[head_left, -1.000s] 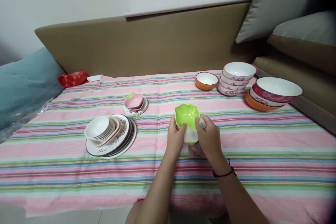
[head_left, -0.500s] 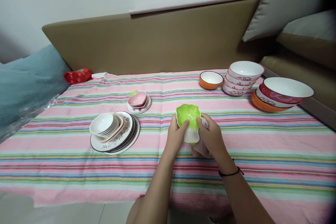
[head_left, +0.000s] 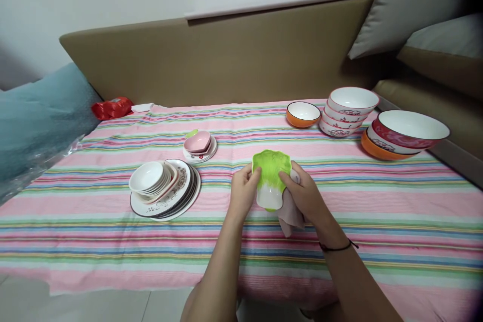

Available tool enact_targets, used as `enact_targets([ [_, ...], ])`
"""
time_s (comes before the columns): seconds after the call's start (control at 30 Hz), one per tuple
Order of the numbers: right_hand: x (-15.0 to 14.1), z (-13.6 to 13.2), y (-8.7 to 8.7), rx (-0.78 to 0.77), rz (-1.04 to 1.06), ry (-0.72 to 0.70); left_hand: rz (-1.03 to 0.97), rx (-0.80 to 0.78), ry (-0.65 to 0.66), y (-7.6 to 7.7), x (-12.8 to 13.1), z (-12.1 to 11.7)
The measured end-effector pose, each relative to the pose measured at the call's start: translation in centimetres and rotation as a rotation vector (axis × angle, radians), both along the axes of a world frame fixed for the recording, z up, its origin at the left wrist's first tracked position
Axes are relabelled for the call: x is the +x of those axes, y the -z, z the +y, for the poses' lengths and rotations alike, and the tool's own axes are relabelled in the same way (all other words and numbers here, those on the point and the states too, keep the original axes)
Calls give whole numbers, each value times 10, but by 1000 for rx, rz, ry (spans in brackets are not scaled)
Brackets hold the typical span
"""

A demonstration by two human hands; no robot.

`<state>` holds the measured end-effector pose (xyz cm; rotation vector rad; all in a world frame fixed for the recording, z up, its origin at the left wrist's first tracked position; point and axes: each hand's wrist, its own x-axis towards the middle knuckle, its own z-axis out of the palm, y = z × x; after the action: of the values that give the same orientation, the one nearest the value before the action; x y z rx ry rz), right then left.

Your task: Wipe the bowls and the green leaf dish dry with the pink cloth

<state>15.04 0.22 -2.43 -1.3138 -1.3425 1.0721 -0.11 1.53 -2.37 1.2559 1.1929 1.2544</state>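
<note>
A small leaf-shaped dish, bright green at the top and white at the bottom, is held up over the striped tablecloth. My left hand grips its left edge with the thumb on the rim. My right hand grips the right edge and also holds a pale pink cloth that hangs below the dish. A dark band circles my right wrist.
A stack of plates topped with small white saucers lies at the left, a pink dish on saucers behind it. Stacked bowls, an orange bowl and large bowls stand at the right. A red packet lies far left.
The dish has tilted and dropped slightly, my left hand has slid lower on its edge, and the pink cloth now hangs out below my right hand.
</note>
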Motion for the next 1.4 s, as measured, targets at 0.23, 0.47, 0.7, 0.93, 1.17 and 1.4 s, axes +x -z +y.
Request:
enact_targets([
  [0.23,-1,0,-2,16,125,-28,-122,-30,9,3,0,-1],
  [0.47,0,-2,-4,37,147,-4,-221,-112,16,0,-1,-2],
  [0.7,0,0,-1,0,153,-30,-186,-89,34,2,-1,-1],
  [0.93,6,2,-2,-28,162,-43,-197,-163,41,0,0,-2],
  [1.17,-5,-1,-2,-106,264,-89,-578,-394,47,-4,16,-10],
  [1.4,19,0,3,-190,185,108,-818,-423,-30,-9,13,-4],
])
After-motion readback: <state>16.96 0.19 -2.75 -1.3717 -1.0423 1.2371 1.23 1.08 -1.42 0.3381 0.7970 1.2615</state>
